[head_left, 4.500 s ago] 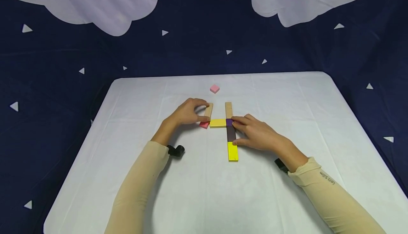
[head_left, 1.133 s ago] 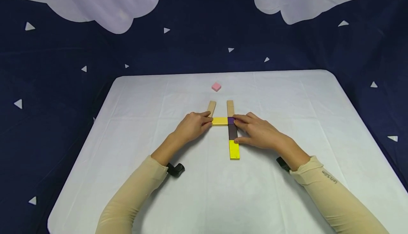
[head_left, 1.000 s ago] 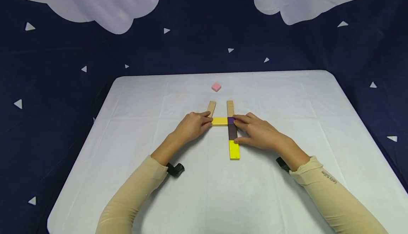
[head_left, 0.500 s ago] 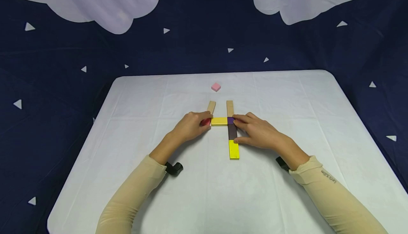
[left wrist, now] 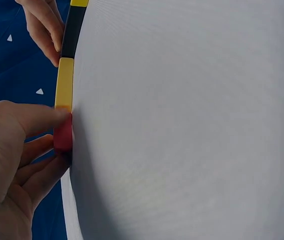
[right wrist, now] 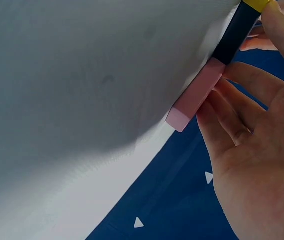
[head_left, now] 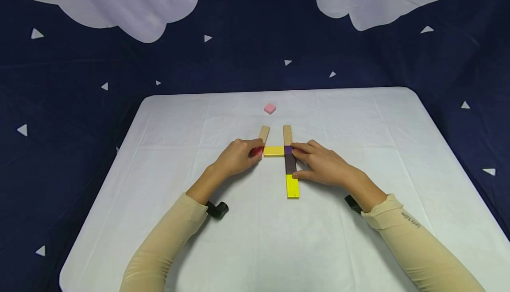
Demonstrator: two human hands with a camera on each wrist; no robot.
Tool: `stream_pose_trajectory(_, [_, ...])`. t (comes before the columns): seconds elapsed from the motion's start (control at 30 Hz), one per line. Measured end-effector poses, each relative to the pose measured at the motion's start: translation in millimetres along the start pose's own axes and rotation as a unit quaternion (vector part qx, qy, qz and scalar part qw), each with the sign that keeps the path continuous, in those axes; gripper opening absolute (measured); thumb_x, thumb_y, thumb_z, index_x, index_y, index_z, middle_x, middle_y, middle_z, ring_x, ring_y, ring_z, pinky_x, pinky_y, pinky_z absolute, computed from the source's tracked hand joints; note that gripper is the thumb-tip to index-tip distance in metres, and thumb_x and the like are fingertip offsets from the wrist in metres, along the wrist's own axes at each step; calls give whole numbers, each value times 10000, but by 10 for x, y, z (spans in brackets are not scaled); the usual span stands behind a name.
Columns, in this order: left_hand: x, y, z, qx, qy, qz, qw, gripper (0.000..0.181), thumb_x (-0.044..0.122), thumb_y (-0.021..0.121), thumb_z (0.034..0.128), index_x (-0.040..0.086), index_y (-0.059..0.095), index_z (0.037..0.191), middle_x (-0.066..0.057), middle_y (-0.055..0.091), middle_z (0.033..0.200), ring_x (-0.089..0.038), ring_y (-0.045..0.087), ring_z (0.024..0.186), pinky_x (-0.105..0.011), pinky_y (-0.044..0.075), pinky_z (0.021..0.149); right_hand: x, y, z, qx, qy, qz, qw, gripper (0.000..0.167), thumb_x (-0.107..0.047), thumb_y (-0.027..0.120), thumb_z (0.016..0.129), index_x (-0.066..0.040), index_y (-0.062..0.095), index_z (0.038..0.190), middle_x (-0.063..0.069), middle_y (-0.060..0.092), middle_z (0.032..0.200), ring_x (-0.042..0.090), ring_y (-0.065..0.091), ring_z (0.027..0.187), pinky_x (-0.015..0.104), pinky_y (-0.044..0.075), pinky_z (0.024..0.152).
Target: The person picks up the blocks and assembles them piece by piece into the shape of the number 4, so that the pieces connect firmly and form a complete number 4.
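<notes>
My left hand (head_left: 237, 157) pinches a red block (left wrist: 63, 132) between thumb and fingers. Its end touches the left end of a flat yellow block (head_left: 274, 151). Beyond that hand, a slanted beige block (head_left: 264, 133) reaches away, its near end hidden. My right hand (head_left: 320, 163) lies along the right side of a straight row, with fairly straight fingers touching a purple block (head_left: 288, 150) and the thumb at the joint between a dark brown block (head_left: 291, 164) and a bright yellow block (head_left: 292, 186). Another beige block (head_left: 287, 134) heads the row.
A small pink block (head_left: 270, 108) lies apart, beyond the arrangement. Everything rests on a white-covered table (head_left: 259, 247). Behind it hangs a dark blue cloth (head_left: 247, 71) with clouds and triangles. A small black camera (head_left: 218, 210) is strapped at the left wrist.
My left hand has moved from the slanted beige block to the red block, which has shifted from in front of the yellow block's corner to against its end. My right hand has stayed put.
</notes>
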State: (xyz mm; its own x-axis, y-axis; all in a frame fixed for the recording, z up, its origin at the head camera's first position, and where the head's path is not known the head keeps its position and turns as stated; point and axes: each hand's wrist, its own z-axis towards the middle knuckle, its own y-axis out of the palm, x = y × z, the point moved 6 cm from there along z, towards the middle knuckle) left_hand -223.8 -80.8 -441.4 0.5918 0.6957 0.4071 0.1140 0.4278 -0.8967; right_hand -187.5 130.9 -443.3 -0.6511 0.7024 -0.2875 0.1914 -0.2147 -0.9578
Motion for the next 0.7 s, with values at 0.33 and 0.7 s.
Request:
stream_pose_trajectory(0.33, [-7,2,2,15,6,-102,9999,238,197,717,873,79,725,1080,-68,615,1265,-195,618,1089,-296,487,878,-9,-4,10,-19,-24,-35,10000,770,-554,636,863,-26,477,1400,62,345,1515,199,387,1223,420,435,941])
stream_pose_trajectory(0.7, [-23,13,9,-99,95,-87,9999,257,165,703,874,67,725,1110,-62,603,1285,-196,594,1130,-294,462,925,2,6,10,-23,-24,-39,10000,771,-557,632,865,-30,473,1405,64,342,1516,201,380,1235,420,433,945])
